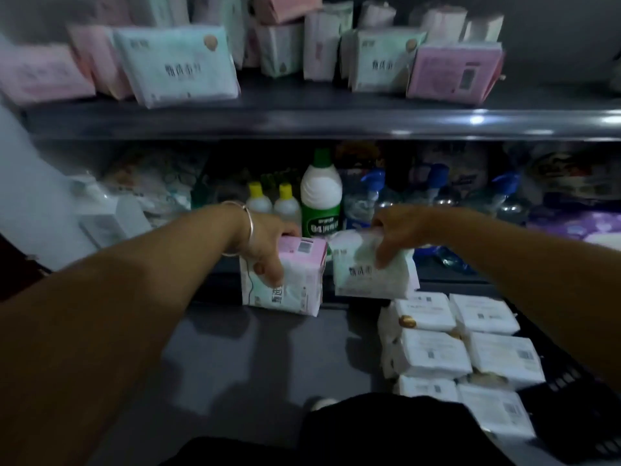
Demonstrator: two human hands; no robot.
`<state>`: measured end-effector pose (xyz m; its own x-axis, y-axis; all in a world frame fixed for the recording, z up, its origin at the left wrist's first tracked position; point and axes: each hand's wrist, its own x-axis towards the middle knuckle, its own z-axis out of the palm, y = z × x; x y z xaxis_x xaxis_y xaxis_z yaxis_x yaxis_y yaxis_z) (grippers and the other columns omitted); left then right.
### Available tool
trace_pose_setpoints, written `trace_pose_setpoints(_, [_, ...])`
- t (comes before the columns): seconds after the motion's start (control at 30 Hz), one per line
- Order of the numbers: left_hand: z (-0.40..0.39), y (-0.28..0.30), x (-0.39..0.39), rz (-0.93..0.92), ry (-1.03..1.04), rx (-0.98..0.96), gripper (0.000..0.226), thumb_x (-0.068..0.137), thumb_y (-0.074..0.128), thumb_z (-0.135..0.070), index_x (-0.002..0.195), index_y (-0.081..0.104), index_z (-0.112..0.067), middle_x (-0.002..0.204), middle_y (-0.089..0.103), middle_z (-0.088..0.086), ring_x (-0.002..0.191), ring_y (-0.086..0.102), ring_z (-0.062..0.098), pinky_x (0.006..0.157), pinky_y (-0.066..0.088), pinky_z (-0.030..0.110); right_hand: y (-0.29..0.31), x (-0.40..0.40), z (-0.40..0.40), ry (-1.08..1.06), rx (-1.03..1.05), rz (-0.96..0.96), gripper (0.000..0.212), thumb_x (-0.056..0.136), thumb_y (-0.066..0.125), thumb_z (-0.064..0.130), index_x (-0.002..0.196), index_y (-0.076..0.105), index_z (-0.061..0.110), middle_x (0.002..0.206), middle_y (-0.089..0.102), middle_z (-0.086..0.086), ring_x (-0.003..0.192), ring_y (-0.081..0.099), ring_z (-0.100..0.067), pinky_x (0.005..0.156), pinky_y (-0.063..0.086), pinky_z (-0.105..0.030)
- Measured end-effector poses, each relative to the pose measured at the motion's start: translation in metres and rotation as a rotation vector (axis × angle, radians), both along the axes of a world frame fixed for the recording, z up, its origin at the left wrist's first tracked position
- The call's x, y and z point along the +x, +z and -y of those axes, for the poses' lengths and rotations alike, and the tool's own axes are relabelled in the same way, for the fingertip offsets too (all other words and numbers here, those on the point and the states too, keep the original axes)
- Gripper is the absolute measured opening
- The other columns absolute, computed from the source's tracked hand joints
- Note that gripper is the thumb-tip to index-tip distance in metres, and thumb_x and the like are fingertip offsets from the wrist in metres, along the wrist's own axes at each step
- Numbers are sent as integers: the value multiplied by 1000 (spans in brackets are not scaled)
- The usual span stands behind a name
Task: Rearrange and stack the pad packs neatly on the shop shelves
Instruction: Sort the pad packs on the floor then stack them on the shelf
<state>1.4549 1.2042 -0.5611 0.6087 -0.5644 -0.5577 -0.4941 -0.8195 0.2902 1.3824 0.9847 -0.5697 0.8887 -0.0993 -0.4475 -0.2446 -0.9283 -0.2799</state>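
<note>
Low on the dark shelf [268, 348], a pink-topped pad pack [285, 280] is held upright in the left hand [268, 247], just beside the white pad pack [373, 274] pinched from above by the right hand [400, 230], with flat-stacked packs [453, 351] nearer the right.

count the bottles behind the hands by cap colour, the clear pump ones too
yellow-capped bottles: 2
green-capped bottle: 1
blue-pump bottles: 3
total: 6

Dim and bluish, glare on upper shelf edge [477, 120], motion blur at left, wide-angle bending at edges.
</note>
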Motion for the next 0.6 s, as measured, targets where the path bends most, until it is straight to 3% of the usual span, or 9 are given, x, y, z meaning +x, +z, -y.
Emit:
trace_pose_setpoints(0.1, [-2, -61, -5, 60, 13, -35, 65, 64, 80, -10, 119, 47, -19, 107, 56, 2, 93, 56, 19, 68, 48, 25, -62, -6, -6, 36, -73, -47, 59, 74, 76, 23, 125, 50, 8, 122, 54, -9, 103, 53, -22, 83, 46, -28])
trace_pose_setpoints(0.27, [-1, -156, 11, 227, 37, 58, 76, 55, 82, -31, 120, 44, -31, 113, 48, -4, 110, 48, 22, 87, 39, 31, -152, -5, -11, 92, -90, -75, 53, 80, 71, 27, 124, 50, 7, 123, 55, -11, 111, 55, -24, 93, 49, -33])
trace_pose_setpoints(0.33, [9, -186, 17, 292, 12, 85, 73, 57, 80, -34, 120, 44, -31, 118, 50, -5, 114, 41, 21, 85, 30, 34, -186, -2, -7, 108, -118, -8, 57, 79, 69, 29, 127, 47, 11, 129, 51, -10, 119, 48, -26, 99, 43, -37])
trace_pose_setpoints(0.43, [24, -224, 22, 335, -13, 129, 70, 65, 77, -32, 126, 42, -27, 123, 49, -6, 119, 37, 21, 90, 30, 36, -230, 5, -1, 145, -206, 85, 60, 81, 65, 31, 135, 41, 18, 135, 44, -4, 126, 36, -24, 105, 27, -37])
trace_pose_setpoints(0.6, [31, -272, 33, 344, -1, 175, 70, 70, 75, -35, 129, 38, -25, 126, 43, -2, 122, 33, 23, 96, 32, 42, -280, 20, -1, 44, -127, 151, 57, 83, 65, 20, 133, 39, 17, 134, 41, -4, 124, 34, -23, 104, 33, -35])
